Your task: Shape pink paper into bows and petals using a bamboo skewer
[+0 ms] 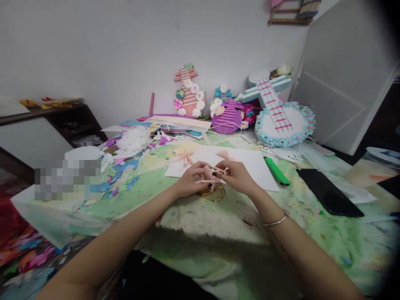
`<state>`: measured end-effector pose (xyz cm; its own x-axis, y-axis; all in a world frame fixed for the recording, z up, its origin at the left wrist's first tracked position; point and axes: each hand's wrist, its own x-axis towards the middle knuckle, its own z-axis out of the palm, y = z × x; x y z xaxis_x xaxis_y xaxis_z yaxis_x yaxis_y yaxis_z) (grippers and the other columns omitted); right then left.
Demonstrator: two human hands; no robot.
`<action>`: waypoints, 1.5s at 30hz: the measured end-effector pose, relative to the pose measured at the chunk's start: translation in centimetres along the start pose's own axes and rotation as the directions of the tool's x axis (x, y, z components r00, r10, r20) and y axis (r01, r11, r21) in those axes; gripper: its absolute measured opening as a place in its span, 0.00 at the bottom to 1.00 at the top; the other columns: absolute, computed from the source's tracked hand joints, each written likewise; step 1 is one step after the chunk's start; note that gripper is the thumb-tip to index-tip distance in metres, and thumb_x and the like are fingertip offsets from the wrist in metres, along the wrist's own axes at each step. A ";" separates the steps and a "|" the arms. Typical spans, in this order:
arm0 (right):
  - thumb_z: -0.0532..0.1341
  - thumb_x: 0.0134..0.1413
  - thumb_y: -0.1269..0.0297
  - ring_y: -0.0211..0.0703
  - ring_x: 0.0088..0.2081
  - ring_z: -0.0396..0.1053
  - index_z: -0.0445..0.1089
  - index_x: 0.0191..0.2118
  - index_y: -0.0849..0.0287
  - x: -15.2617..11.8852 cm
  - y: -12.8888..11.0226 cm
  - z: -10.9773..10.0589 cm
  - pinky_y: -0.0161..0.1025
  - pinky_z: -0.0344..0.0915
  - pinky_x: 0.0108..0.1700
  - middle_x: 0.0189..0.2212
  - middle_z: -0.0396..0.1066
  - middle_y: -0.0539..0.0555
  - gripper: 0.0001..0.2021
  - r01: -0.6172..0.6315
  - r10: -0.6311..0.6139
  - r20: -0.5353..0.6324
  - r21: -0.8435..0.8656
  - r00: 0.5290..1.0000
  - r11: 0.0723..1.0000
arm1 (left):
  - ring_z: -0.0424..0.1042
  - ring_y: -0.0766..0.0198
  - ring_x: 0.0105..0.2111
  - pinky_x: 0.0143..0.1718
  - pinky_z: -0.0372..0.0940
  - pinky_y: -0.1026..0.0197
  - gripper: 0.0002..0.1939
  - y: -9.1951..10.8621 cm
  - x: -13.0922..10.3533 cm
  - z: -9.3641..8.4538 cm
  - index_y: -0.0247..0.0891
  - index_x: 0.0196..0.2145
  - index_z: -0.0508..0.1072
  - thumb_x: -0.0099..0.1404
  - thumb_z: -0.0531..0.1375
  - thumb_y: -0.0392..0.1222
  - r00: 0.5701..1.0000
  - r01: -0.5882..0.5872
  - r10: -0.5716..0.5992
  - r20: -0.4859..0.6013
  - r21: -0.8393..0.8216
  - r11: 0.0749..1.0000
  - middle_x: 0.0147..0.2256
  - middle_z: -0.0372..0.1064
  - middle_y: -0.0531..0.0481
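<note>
My left hand (194,179) and my right hand (236,175) meet over the near edge of a white sheet (261,168). Between their fingertips is a small pale paper piece (215,168), its shape partly covered by the fingers. Both hands are closed around it. Right below them, gold-coloured loops, seemingly scissor handles (215,199), lie on the table; the rest is hidden by my left hand. Beyond the left hand rests a peach paper flower (185,156). Another folded peach paper piece (225,155) lies on the sheet behind my right hand.
A green box cutter (276,171) and a black phone (328,191) lie to the right. Decorated paper instruments (189,93) lean against the wall, a large blue one (281,121) at right. White string (133,141) and coloured scraps (125,177) cover the left side.
</note>
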<state>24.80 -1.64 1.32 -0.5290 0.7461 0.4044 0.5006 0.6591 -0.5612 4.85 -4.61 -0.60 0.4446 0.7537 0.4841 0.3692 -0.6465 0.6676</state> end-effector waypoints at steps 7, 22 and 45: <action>0.58 0.50 0.66 0.29 0.20 0.54 0.71 0.29 0.62 -0.1 -0.6 0.7 0.30 0.50 0.25 0.21 0.66 0.47 0.06 0.021 -0.021 0.007 0.089 1.000 0.996 | 0.65 0.56 0.45 0.45 0.61 0.58 0.07 0.0 0.1 0.2 0.34 0.27 0.72 0.53 0.63 0.40 0.998 0.036 -0.032 0.045 -0.094 0.995 0.43 0.63 0.42; 0.59 0.51 0.63 0.29 0.19 0.48 0.69 0.29 0.61 -0.2 -0.9 0.7 0.30 0.45 0.22 0.19 0.60 0.46 0.07 -0.006 0.013 -0.036 0.206 0.999 0.978 | 0.70 0.63 0.34 0.37 0.63 0.62 0.16 -0.5 0.4 0.4 0.33 0.37 0.71 0.53 0.66 0.45 0.950 0.224 -0.305 -0.072 -0.526 0.821 0.33 0.71 0.47; 0.59 0.48 0.64 0.30 0.20 0.51 0.68 0.24 0.62 -0.2 -0.9 0.4 0.31 0.47 0.24 0.18 0.59 0.46 0.08 -0.025 0.032 -0.074 0.094 0.997 0.995 | 0.70 0.65 0.28 0.32 0.63 0.64 0.15 -0.3 0.3 0.0 0.31 0.29 0.75 0.46 0.69 0.44 0.914 0.286 -0.398 -0.079 -0.570 0.770 0.28 0.73 0.48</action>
<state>24.15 -2.46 1.43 -0.4601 0.7720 0.4386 0.4472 0.6282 -0.6367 4.88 -4.25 -0.66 0.1951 0.9554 0.2215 -0.0534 -0.2152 0.9751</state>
